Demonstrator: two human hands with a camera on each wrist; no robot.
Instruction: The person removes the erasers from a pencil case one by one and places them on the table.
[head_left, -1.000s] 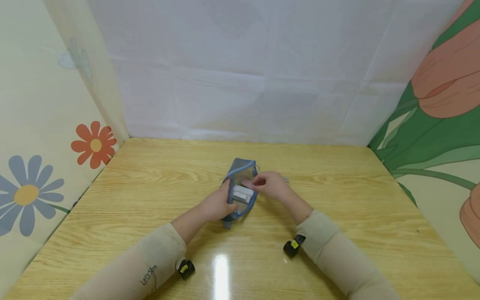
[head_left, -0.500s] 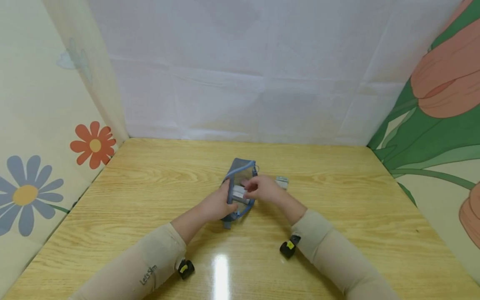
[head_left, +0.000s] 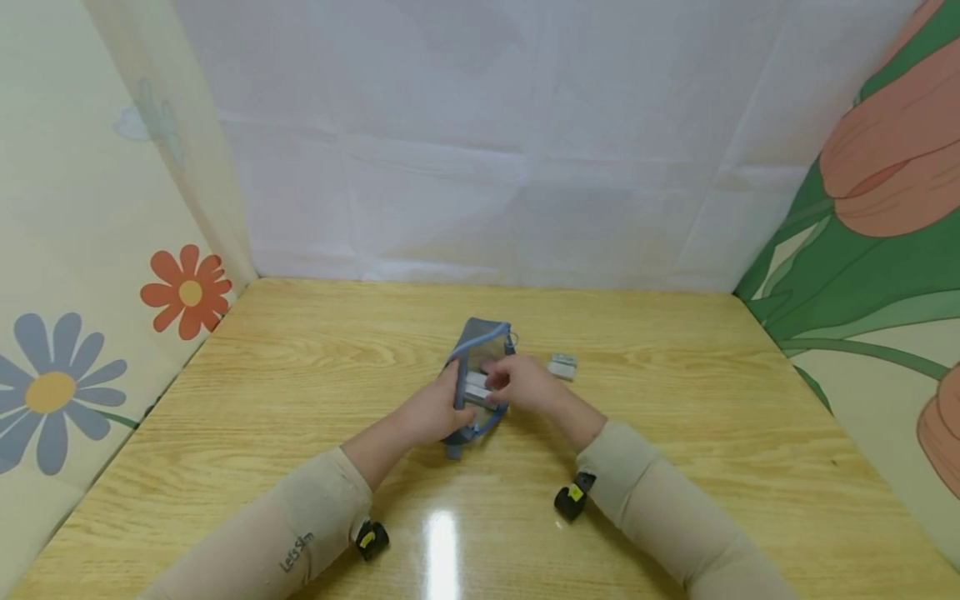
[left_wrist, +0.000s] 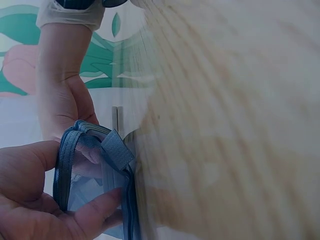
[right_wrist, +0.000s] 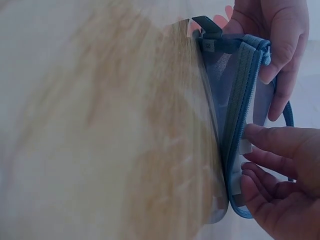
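Note:
A blue-grey zip pouch (head_left: 483, 340) with see-through mesh sides stands on the table, its mouth open to the right. My left hand (head_left: 429, 410) grips the pouch's left rim, thumb at the front and fingers behind. At the mouth, my right hand (head_left: 527, 383) reaches in with bent fingers. Inside lies a white block (head_left: 475, 387), partly covered by those fingers. In the right wrist view the thumb and fingers (right_wrist: 272, 140) close around a white piece (right_wrist: 245, 146) beside the zip (right_wrist: 237, 100).
A small pale block (head_left: 562, 367) with a greenish end lies on the wooden table (head_left: 675, 417), right of the pouch. White cloth (head_left: 480, 167) hangs behind the table. Flower-patterned walls (head_left: 52, 392) stand at both sides.
My right hand has moved left and slightly down from the pouch's right rim into its mouth, over the white block. The pale block on the table has come into view. The left hand stays put.

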